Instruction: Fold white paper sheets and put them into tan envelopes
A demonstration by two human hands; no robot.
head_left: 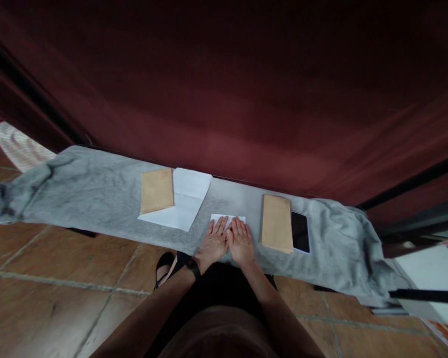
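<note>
A folded sheet of white paper (218,217) lies on the grey cloth at the near edge, partly hidden under both hands. My left hand (213,241) rests flat on its left part, fingers stretched out and pointing away from me. Beside it my right hand (241,242) lies flat on the right part, fingers also extended. The two thumbs meet in the middle. To the left are flat white sheets (186,211) with crease lines, and a stack of brown envelopes (157,191) sits partly on top of them. Another stack of brown envelopes (277,223) lies right of my hands.
A dark-screened phone (300,232) lies against the right envelope stack. Grey cloth (97,194) covers the long narrow surface. A dark red panel (224,124) rises along its far side. Tiled floor (59,278) shows in front; white boards (429,273) stand at the far right.
</note>
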